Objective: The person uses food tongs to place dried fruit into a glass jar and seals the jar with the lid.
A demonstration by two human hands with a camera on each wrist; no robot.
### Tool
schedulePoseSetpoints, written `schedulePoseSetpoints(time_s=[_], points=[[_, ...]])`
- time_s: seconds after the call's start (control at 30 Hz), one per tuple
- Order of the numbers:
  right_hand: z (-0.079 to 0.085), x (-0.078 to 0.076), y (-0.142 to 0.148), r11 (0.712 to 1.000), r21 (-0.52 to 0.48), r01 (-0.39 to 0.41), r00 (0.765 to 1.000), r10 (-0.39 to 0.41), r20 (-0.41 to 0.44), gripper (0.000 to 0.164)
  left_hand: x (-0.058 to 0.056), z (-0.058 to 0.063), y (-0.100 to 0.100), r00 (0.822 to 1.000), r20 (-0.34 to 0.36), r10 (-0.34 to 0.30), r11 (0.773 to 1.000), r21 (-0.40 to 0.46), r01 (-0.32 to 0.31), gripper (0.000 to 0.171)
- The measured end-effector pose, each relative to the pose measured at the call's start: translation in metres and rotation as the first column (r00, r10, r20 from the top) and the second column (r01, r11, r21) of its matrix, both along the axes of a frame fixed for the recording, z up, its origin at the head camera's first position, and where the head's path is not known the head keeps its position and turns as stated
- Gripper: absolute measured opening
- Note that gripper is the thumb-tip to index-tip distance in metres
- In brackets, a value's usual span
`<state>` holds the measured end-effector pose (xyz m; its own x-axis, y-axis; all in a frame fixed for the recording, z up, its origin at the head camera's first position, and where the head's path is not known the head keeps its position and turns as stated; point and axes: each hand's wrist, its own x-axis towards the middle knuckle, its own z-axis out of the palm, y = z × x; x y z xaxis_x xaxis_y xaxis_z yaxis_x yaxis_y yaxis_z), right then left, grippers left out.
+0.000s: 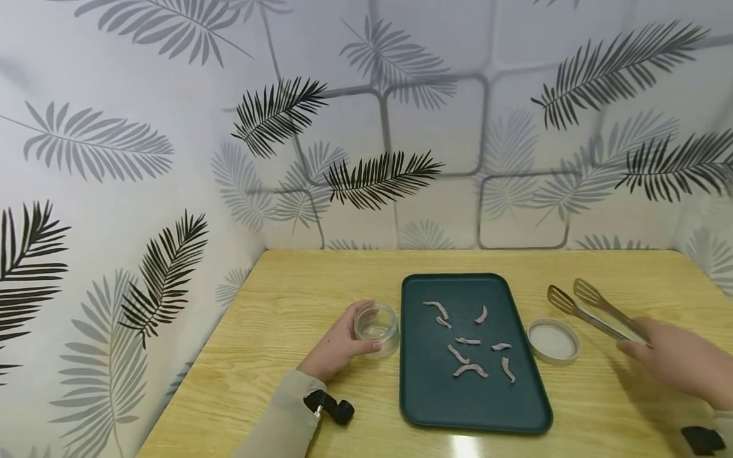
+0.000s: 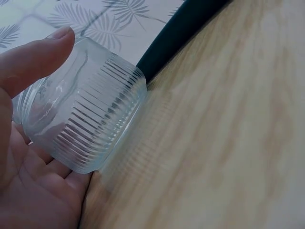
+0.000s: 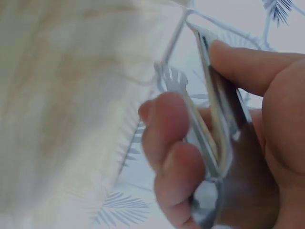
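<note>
With thumb and fingers on opposite sides, my left hand holds a clear glass jar that stands upright on the table, beside the tray's left edge. Ribbed glass shows on the jar in the left wrist view, and nothing is visible inside it. My right hand grips metal tongs over the table's right side. The tongs' slotted ends are spread apart with nothing between them. Several short, pale pinkish strips lie scattered on a dark green tray between the hands.
A round, pale lid lies by the tray's right edge, left of my right hand. The wooden table meets leaf-patterned walls at the back and left.
</note>
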<state>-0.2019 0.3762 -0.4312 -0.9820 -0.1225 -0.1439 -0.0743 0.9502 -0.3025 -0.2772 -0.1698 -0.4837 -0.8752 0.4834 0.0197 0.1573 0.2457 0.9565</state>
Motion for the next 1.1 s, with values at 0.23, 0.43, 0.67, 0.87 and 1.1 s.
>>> schedulePoseSetpoints(time_s=[0.23, 0.43, 0.67, 0.87, 1.1], points=[[0.013, -0.001, -0.017, 0.999, 0.048, 0.011, 0.997, -0.007, -0.071, 0.076, 0.001, -0.001, -0.001, 1.0, 0.004, -0.01, 1.0, 0.019, 0.01, 0.085], [0.024, -0.001, -0.042, 1.0, 0.015, -0.026, 0.993, 0.028, -0.113, 0.057, 0.001, -0.001, -0.001, 1.0, 0.0, -0.004, 1.0, 0.001, 0.004, 0.086], [0.026, -0.003, -0.068, 0.991, -0.023, -0.133, 0.972, 0.125, -0.199, 0.053, 0.002, 0.001, 0.0, 1.0, 0.002, -0.002, 1.0, 0.005, 0.002, 0.084], [0.029, -0.005, -0.089, 0.98, -0.056, -0.192, 0.961, 0.177, -0.211, 0.049, 0.001, 0.001, 0.0, 1.0, -0.003, -0.005, 1.0, 0.002, 0.005, 0.083], [0.026, -0.014, -0.113, 0.974, -0.039, -0.221, 0.958, 0.21, -0.195, 0.056, 0.001, 0.001, 0.0, 1.0, -0.005, 0.002, 1.0, -0.009, -0.002, 0.08]])
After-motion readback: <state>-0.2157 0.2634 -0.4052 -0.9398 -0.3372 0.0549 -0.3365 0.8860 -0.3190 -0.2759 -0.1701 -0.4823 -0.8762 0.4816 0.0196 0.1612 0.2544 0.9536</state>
